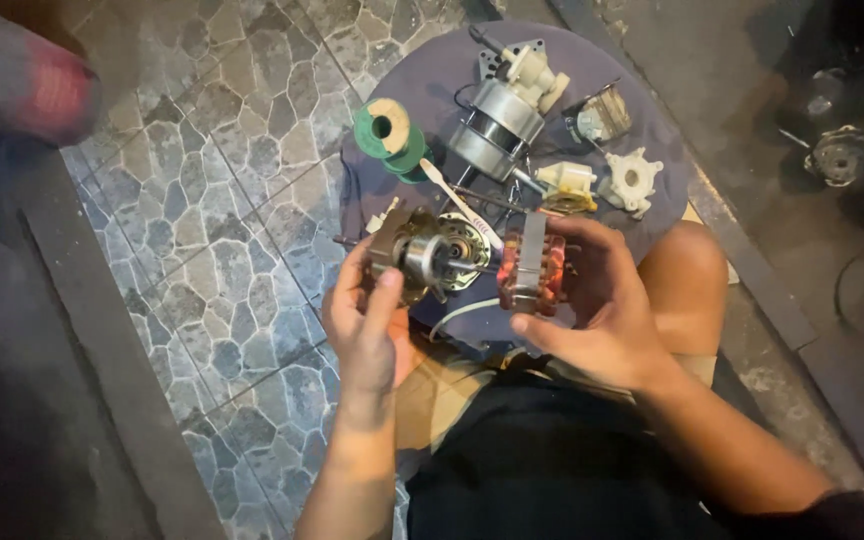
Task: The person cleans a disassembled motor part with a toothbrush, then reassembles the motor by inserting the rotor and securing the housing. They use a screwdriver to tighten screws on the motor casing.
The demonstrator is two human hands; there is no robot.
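My left hand (367, 315) grips a metal motor end housing with a rotor and shaft (422, 255) sticking out to the right. My right hand (597, 300) holds a stator with copper windings (530, 268), lined up with the shaft's tip. Both parts hover just above a round dark grey work surface (432, 85). A white wire (462, 312) loops below the stator.
On the round surface lie a green wire spool (389, 135), a second silver motor (497, 125) with a white plastic gear part (532, 70), a white star-shaped knob (632, 180), a small white piece (567, 180) and a pale stick (457, 200). Stone-pattern tiles (222, 200) lie left; more parts (845, 155) sit at right.
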